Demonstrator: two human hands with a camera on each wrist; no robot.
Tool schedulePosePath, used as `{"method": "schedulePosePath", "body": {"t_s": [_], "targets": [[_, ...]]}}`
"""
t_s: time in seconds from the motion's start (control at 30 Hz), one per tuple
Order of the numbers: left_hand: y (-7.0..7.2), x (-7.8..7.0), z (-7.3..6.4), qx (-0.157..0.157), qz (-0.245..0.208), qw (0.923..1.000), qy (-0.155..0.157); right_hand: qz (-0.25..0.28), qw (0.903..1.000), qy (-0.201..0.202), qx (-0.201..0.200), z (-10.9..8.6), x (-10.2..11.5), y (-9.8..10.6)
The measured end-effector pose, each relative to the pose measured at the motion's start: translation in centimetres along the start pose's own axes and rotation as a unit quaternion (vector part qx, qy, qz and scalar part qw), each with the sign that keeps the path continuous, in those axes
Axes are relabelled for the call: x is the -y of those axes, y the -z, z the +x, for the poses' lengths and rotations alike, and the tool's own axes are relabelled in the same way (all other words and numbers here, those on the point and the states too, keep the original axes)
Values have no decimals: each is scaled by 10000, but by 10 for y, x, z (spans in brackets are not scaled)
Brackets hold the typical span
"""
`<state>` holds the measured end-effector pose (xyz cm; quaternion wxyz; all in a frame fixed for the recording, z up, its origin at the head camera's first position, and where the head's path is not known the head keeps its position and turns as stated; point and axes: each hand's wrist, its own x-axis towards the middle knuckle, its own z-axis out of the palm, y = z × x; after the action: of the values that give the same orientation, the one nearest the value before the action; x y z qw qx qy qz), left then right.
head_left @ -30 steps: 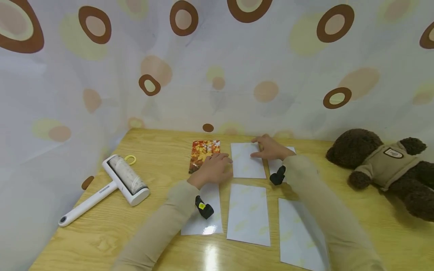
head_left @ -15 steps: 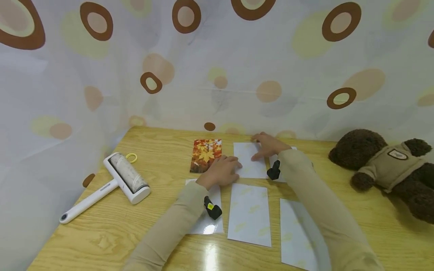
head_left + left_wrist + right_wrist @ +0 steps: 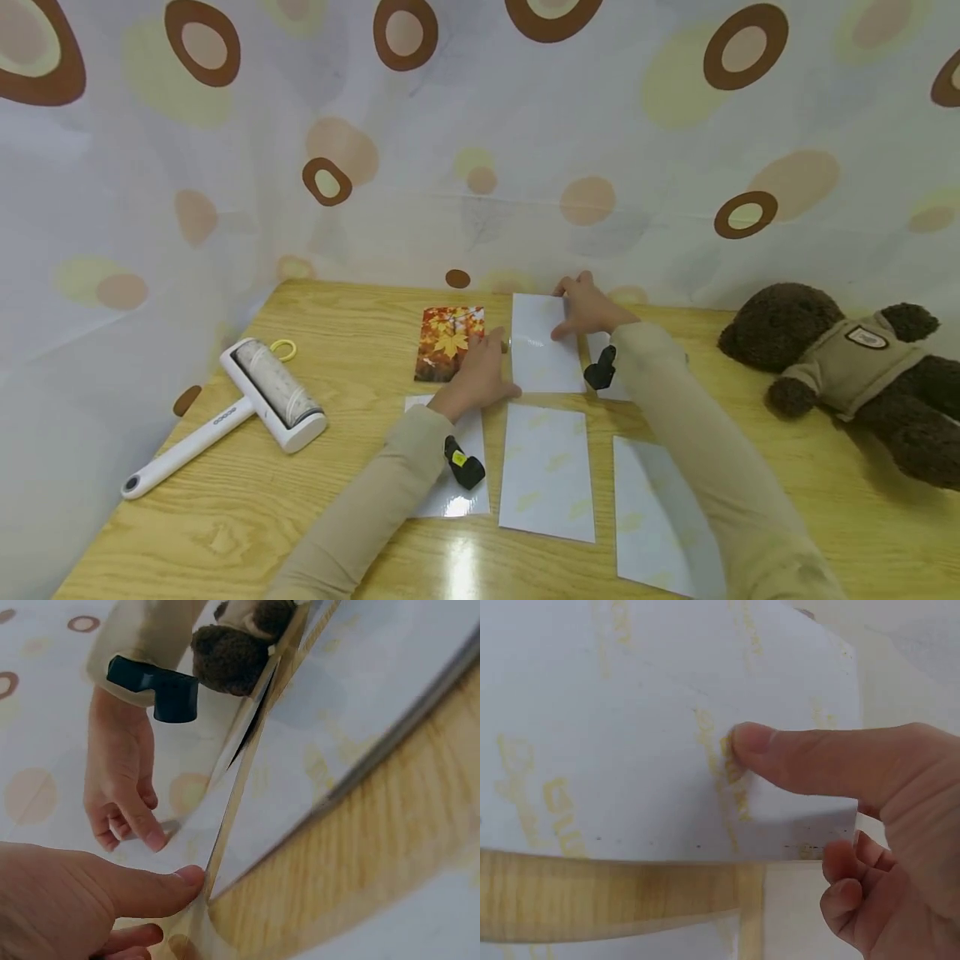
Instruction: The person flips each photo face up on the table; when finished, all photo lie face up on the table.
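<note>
Card, white rectangular yellow-lettered paper (image 3: 545,364), 12 o'clock of white near-row sheet (image 3: 547,473); R hand (image 3: 591,307) pinches 1 o'clock corner, thumb atop, prob. for control; L hand (image 3: 477,375), digits apart, by 7 o'clock corner, prob. steadying.

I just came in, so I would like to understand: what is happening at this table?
A person's right hand pinches a white card near its far right corner, the far edge seemingly raised off the wooden table. The left hand is at the card's left side; contact is unclear. An autumn-leaf picture lies further left, four other white cards nearby.
</note>
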<state>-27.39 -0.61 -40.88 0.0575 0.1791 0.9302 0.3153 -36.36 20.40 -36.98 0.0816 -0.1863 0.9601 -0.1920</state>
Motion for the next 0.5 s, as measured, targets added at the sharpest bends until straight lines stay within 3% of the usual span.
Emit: {"method": "schedulePosePath", "body": {"t_s": [0.13,0.23,0.4,0.5], "targets": [[0,-1,0,-210,-1325,9908,166,394,9992,13,-87,-2,1,3],[4,-2,0,-297,-1972,9795,285,523,9984,165,-152,-5,4,3],[6,-3,1,-314,-2637,9638,220,111,9951,873,-462,-13,20,7],[6,-4,1,-440,-2874,9567,171,-223,9869,1500,-553,-14,33,9]]}}
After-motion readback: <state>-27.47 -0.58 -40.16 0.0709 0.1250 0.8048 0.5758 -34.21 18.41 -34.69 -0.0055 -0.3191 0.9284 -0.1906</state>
